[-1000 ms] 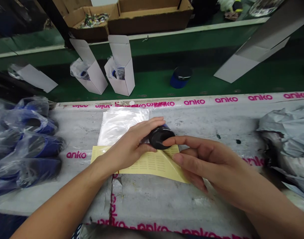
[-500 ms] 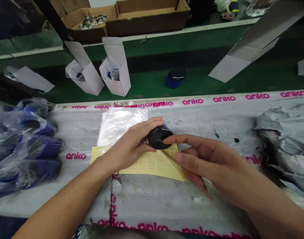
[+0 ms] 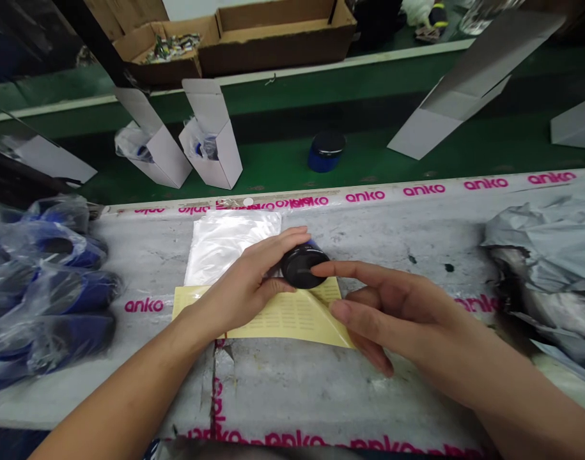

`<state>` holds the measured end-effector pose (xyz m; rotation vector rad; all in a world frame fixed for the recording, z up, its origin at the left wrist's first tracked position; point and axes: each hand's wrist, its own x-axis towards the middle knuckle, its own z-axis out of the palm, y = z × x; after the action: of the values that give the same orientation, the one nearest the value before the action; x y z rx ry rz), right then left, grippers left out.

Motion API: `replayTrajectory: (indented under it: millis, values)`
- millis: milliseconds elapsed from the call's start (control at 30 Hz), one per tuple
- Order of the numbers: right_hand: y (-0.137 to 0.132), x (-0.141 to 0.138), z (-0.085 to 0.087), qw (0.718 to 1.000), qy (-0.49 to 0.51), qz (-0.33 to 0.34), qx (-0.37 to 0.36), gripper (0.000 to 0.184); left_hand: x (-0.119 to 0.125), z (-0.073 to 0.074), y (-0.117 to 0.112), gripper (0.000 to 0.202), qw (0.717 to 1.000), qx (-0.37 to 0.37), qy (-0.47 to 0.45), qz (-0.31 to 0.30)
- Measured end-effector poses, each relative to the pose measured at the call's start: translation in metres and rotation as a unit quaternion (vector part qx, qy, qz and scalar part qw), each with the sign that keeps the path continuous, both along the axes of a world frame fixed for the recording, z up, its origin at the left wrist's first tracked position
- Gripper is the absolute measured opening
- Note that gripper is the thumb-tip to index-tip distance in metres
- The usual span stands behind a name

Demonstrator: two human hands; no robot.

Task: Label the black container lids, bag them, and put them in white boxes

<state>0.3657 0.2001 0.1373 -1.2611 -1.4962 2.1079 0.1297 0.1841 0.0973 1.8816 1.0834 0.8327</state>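
Observation:
My left hand (image 3: 247,281) is closed around a short blue cylinder with a round black end (image 3: 304,268); what kind of article it is I cannot tell. The black end is tilted toward me. My right hand (image 3: 392,306) presses its index fingertip on that black face, its thumb and other fingers apart. Beneath both hands lies a yellow sheet of small printed labels (image 3: 277,322), its right part raised in a crease beside my right thumb. Clear plastic bags (image 3: 225,239) lie stacked behind the sheet, partly under my left hand.
Bagged blue cylinders (image 3: 76,287) crowd the left side. On the green shelf stand open white boxes (image 3: 225,160), another blue cylinder with a black top (image 3: 327,152) and a tall open carton (image 3: 417,131). A crumpled grey bag (image 3: 555,249) lies right. Cardboard trays (image 3: 282,48) sit higher up.
The view has shifted slightly, moving the scene a little left. My left hand still grips the cylinder and my right index finger stays on its black face.

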Motion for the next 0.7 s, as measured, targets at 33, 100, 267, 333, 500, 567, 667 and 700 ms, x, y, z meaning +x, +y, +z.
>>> replayTrajectory:
  millis: [33, 100, 267, 333, 500, 567, 667, 700]
  values:
    - [-0.0003, 0.0001, 0.0002, 1.000, 0.001, 0.000, 0.001, 0.067, -0.0001, -0.0004, 0.0000, 0.061, 1.000, 0.001, -0.001, -0.001]
    - [-0.0005, 0.0003, 0.0006, 1.000, 0.003, 0.001, 0.004, 0.064, -0.0002, -0.0011, -0.0001, 0.062, 1.000, 0.000, -0.003, -0.004]
    - [0.0003, 0.0005, 0.0022, 1.000, 0.012, 0.009, -0.002, 0.062, 0.0012, 0.0006, -0.0013, 0.069, 0.999, -0.034, -0.023, 0.010]
    - [0.0008, 0.0005, 0.0028, 1.000, 0.016, 0.013, -0.003, 0.062, 0.0020, 0.0018, -0.0019, 0.072, 0.999, -0.044, -0.022, 0.018]
    - [0.0012, -0.0006, 0.0025, 1.000, 0.015, 0.017, 0.002, 0.058, 0.0029, 0.0012, -0.0023, 0.067, 0.999, -0.035, -0.019, 0.026]
    - [0.0012, -0.0018, 0.0019, 1.000, 0.012, 0.015, 0.008, 0.057, 0.0032, 0.0005, -0.0023, 0.066, 0.999, -0.030, -0.017, 0.027]
    - [0.0011, -0.0032, 0.0010, 1.000, 0.010, 0.012, 0.015, 0.056, 0.0032, -0.0001, -0.0024, 0.066, 0.999, -0.026, -0.014, 0.025]
    - [0.0010, -0.0035, 0.0008, 1.000, 0.008, 0.011, 0.016, 0.056, 0.0032, -0.0001, -0.0025, 0.066, 0.999, -0.026, -0.013, 0.024]
